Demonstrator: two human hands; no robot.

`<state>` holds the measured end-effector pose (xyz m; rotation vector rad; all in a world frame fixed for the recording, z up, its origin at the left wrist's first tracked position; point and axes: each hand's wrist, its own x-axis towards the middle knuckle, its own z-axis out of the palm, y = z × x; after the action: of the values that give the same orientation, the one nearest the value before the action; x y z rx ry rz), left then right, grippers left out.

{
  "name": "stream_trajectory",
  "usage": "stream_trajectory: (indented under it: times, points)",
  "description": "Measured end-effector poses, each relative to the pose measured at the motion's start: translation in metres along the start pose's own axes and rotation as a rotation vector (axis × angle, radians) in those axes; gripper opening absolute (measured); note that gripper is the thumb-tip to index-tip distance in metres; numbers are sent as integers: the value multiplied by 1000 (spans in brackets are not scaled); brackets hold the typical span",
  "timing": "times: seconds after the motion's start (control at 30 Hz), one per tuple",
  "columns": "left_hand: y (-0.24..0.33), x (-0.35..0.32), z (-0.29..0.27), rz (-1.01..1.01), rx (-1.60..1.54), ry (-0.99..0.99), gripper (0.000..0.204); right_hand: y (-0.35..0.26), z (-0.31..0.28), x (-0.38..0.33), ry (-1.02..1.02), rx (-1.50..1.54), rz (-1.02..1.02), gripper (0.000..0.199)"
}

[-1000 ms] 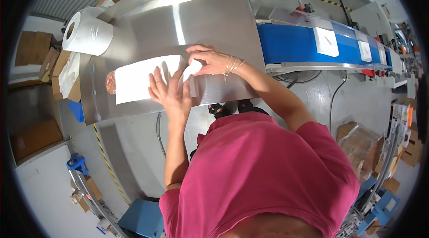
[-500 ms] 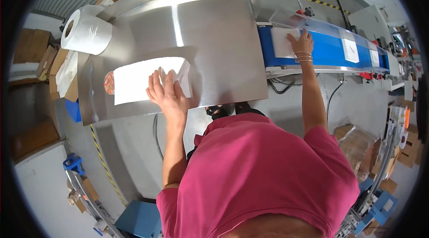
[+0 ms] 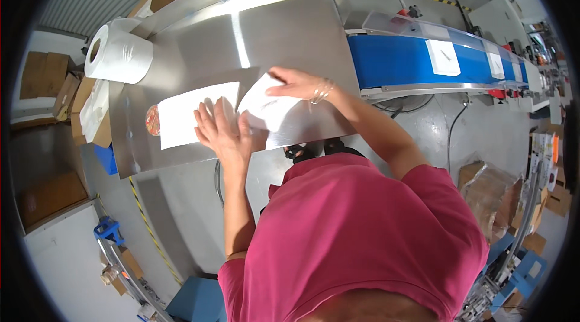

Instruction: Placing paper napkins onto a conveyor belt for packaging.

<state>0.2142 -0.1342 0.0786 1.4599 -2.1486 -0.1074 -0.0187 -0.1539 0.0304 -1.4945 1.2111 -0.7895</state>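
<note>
On the metal table lies a row of thin white packets (image 3: 187, 113), standing close together like a block. My left hand (image 3: 223, 132) rests on the right end of this row with its fingers spread. Just right of it, my right hand (image 3: 293, 85) grips a white square packet (image 3: 263, 107), thumb and fingers at its upper right edge. The held packet is tilted away from the row and slightly blurred. A round red patterned piece (image 3: 153, 120) sits against the row's left end.
A blue conveyor belt (image 3: 393, 59) runs off to the right, carrying several white square packets (image 3: 443, 57) under a clear plastic guard (image 3: 405, 25). A large white roll (image 3: 124, 53) stands at the table's far left corner. Cardboard boxes (image 3: 45, 74) lie beyond the left edge.
My right hand has come from the conveyor to the table and taken hold of a packet from the row's right end. The packets on the belt have travelled right. My left hand stays on the row.
</note>
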Motion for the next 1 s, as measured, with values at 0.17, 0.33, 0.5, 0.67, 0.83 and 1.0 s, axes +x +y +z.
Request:
stream_trajectory:
  times: [0.17, 0.33, 0.5, 0.67, 0.83, 1.0]
  points:
    - [-8, -1, -1, 32, -45, 28, 38, 50, -65, -70, 517, 116, 151, 34]
    - [-6, 0, -1, 16, -79, 64, 33, 82, -153, -134, 837, -567, 605, 51]
    - [-3, 0, -2, -27, -90, 59, 33, 66, -142, -118, 1139, -1062, 431, 53]
    - [-8, -1, -5, -1, -86, 37, 34, -14, -32, -29, 275, -218, -162, 46]
    - [-5, 2, -7, 41, -77, -25, 34, -17, 27, 24, 37, -368, -285, 49]
    - [-23, 2, -10, 28, -24, 26, 44, 12, 0, -12, 258, 103, 57, 49]
